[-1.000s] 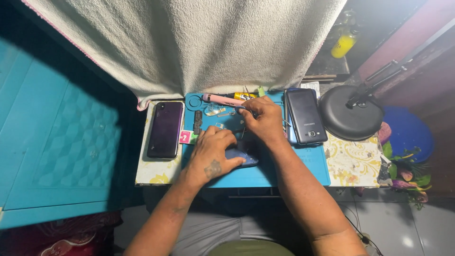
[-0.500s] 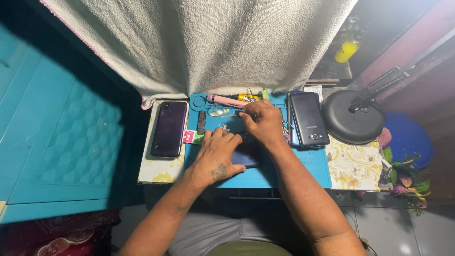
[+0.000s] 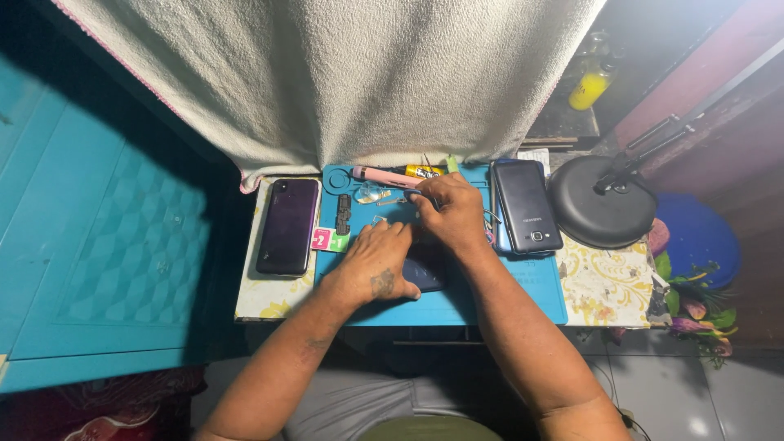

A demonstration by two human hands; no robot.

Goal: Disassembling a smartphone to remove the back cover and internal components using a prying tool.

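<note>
My left hand [image 3: 376,265] lies palm down on the blue work mat [image 3: 523,298], pressing on a dark blue phone [image 3: 426,276] that shows only at its right edge. My right hand [image 3: 451,214] is just beyond it, fingers pinched on a thin metal tool [image 3: 412,194] whose tip points left over the mat. What lies under the fingertips is hidden. A pink-handled tool [image 3: 384,175] and a small yellow tube [image 3: 425,171] lie along the mat's far edge.
A dark purple phone [image 3: 287,225] lies left of the mat, a grey-blue phone [image 3: 527,206] to the right. A black strip [image 3: 344,214] and pink-green cards [image 3: 328,239] sit on the mat's left. A round black lamp base [image 3: 600,202] stands right; a white towel [image 3: 367,73] hangs behind.
Both hands stay in nearly the same place on the mat. The right hand's fingers have shifted slightly around the thin tool.
</note>
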